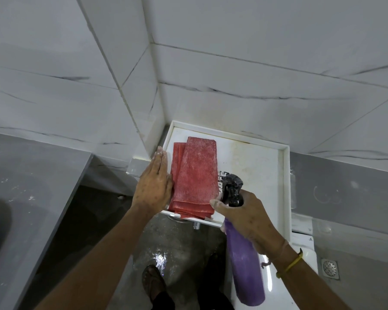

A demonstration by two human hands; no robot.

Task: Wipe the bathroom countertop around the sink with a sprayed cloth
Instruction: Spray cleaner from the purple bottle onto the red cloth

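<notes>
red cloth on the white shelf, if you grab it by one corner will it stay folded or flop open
The red cloth looks soft and lies in loose folded layers, so it would probably flop open and hang limp. It seems light. Its front edge overhangs the white shelf, so a push could slide it off.

Your red cloth [194, 175] is lying folded in a long strip just right of the frame's center, sitting flat on a white ledge with its near end hanging slightly over the front edge. The purple spray bottle [242, 253] is tilting at lower right, its black nozzle pointing at that cloth.
</notes>
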